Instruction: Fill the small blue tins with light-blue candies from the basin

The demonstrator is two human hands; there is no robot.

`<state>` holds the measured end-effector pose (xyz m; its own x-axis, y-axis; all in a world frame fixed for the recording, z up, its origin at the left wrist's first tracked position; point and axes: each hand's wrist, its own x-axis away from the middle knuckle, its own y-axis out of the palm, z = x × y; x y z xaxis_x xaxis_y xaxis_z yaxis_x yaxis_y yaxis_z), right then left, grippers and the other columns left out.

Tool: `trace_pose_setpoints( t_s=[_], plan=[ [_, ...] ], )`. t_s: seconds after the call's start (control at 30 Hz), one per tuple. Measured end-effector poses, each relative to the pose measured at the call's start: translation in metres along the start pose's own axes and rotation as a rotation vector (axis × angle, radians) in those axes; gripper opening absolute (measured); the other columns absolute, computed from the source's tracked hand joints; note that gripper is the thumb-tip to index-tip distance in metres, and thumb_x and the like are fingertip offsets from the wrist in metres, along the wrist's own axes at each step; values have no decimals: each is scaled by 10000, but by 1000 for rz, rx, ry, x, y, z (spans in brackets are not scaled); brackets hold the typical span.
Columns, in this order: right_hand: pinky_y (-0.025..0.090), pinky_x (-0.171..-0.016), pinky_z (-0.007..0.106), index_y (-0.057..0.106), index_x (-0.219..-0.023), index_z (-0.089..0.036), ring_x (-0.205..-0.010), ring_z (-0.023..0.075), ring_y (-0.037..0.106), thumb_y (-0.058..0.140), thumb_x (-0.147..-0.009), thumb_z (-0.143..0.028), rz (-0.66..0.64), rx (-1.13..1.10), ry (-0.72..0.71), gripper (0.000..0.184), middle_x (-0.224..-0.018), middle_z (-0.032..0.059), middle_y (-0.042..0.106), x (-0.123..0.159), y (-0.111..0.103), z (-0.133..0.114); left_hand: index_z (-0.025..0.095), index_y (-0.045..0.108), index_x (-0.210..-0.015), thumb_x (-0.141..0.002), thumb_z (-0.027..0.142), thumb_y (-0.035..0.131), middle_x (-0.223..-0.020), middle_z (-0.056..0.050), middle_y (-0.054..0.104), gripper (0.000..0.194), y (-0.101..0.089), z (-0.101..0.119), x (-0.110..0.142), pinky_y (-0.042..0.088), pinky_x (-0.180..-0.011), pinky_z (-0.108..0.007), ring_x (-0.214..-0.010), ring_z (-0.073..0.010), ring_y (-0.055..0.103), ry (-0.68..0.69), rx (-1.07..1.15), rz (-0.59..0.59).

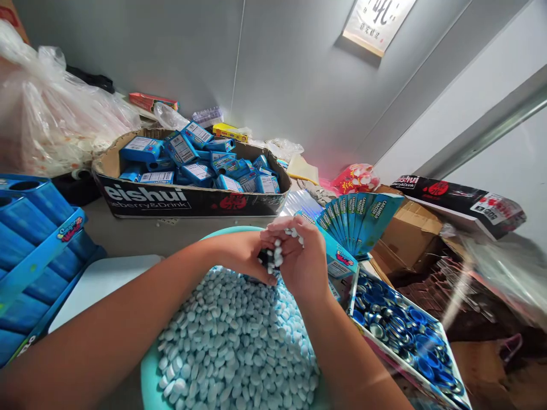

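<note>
A green tub [149, 376] full of small, pale oval candies [239, 341] stands before me. Over its far part my left hand [245, 253] is wrapped around a small container with a dark opening [265, 259], most of it hidden by the fingers. Right beside it, my right hand [305, 259] is cupped around several white candies [277, 253], some of them at the container's opening. More candies show between the right fingers.
Behind the tub, an open carton [200, 206] holds blue boxes [196, 171]. Stacked blue containers [38, 239] stand left, near a white lid [106, 279]. A tray of blue lids [401, 324] and fanned blue cards [359, 219] are at right.
</note>
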<state>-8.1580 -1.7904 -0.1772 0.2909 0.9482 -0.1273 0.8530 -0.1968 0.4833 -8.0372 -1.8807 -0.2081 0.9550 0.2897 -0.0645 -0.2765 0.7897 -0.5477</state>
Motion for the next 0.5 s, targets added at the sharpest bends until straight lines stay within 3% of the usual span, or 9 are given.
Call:
trace_pose_setpoints(
  t_s=[0.23, 0.4, 0.5],
  plan=[
    [598, -662, 289, 765, -682, -217, -625, 165, 702, 781, -756, -376, -1, 20, 6, 176, -633, -10, 709, -2, 0, 0, 201, 695, -1229, -705, 409, 879, -1251, -14, 732, 593, -2, -1, -2, 466, -1039, -341, -1145, -267, 654, 31, 10, 1],
    [585, -905, 364, 783, -628, -228, -811, 205, 726, 624, -924, -499, -140, 46, -81, 432, -698, 30, 729, -2, -3, 3, 202, 709, -1228, -741, 441, 859, -1288, -32, 721, 563, -4, -4, -2, 485, -1027, -348, -1173, -272, 646, 84, 23, -13],
    [542, -963, 373, 819, -722, -238, -929, 228, 724, 542, -984, -540, -262, 176, -100, 487, -791, 45, 759, -1, -8, 3, 224, 694, -1272, -736, 442, 862, -1299, -25, 712, 602, -3, -5, -1, 488, -1033, -348, -1185, -265, 642, 28, 12, -3]
  ],
)
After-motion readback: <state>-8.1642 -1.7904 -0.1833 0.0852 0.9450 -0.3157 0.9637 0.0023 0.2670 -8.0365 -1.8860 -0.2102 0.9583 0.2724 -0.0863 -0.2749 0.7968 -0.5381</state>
